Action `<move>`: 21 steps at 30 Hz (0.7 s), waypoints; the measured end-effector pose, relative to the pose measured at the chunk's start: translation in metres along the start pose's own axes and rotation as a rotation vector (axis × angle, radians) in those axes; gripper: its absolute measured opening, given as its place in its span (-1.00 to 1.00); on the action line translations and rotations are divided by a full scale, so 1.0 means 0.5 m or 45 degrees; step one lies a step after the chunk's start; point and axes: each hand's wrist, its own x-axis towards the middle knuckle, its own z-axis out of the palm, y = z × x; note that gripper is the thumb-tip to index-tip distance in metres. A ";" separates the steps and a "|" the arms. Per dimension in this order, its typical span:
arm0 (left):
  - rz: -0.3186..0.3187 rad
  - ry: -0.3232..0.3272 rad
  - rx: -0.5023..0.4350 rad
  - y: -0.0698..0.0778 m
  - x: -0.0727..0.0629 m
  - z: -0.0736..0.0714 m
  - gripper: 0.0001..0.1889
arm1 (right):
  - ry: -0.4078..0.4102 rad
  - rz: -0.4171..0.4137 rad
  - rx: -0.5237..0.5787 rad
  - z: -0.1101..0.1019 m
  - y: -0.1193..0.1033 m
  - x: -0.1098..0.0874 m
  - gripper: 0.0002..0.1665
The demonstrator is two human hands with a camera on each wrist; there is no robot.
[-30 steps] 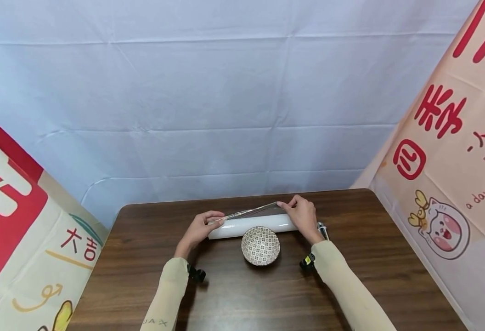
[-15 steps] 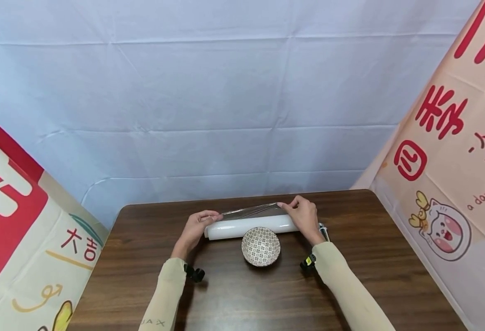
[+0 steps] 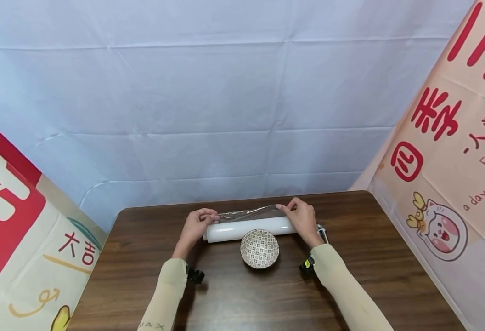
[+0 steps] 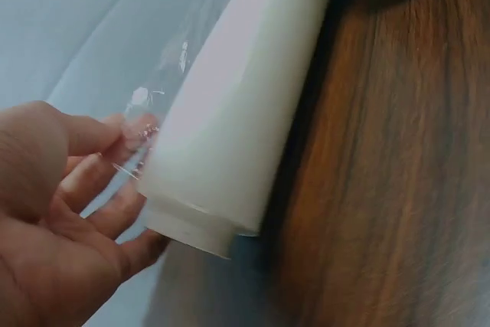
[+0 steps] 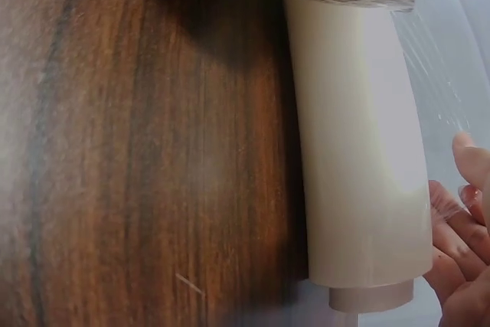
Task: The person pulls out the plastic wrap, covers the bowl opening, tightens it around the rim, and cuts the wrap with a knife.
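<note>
A white roll of cling film (image 3: 242, 231) lies crosswise on the table, with a loose strip of clear film (image 3: 246, 214) lifted along its far side. My left hand (image 3: 195, 227) pinches the strip's left corner between thumb and forefinger; the left wrist view shows this hand (image 4: 65, 204) beside the end of the roll (image 4: 230, 105). At the strip's other corner, my right hand (image 3: 302, 220) pinches the film; the right wrist view catches only part of that hand (image 5: 463, 246). A patterned bowl (image 3: 260, 248) stands just in front of the roll, partly covering it.
The dark wooden table (image 3: 242, 299) has its far edge just beyond the hands, against a pale cloth backdrop (image 3: 193, 110). A small grey and black object (image 3: 322, 233) lies beside the right wrist, partly hidden. Printed banners (image 3: 441, 170) flank the table.
My left hand has shifted slightly left and regripped the film nearer the roll's left end. The strip hangs slacker than half a second ago. The right hand and bowl keep their places.
</note>
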 end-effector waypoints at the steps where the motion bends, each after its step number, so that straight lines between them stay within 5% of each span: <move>1: 0.022 0.005 0.081 0.006 -0.001 0.001 -0.80 | 0.006 -0.006 -0.002 0.001 0.000 0.000 -0.46; 7: 0.090 -0.030 0.363 0.036 -0.006 0.002 -0.78 | -0.029 -0.050 -0.044 0.001 -0.004 -0.002 -0.50; 16: 0.112 -0.220 0.484 0.037 -0.003 -0.008 -0.63 | -0.143 -0.195 -0.130 0.004 -0.013 0.000 -0.56; 21: 0.098 -0.233 0.484 0.035 0.013 -0.015 -0.60 | -0.205 -0.257 -0.129 -0.002 -0.012 0.007 -0.61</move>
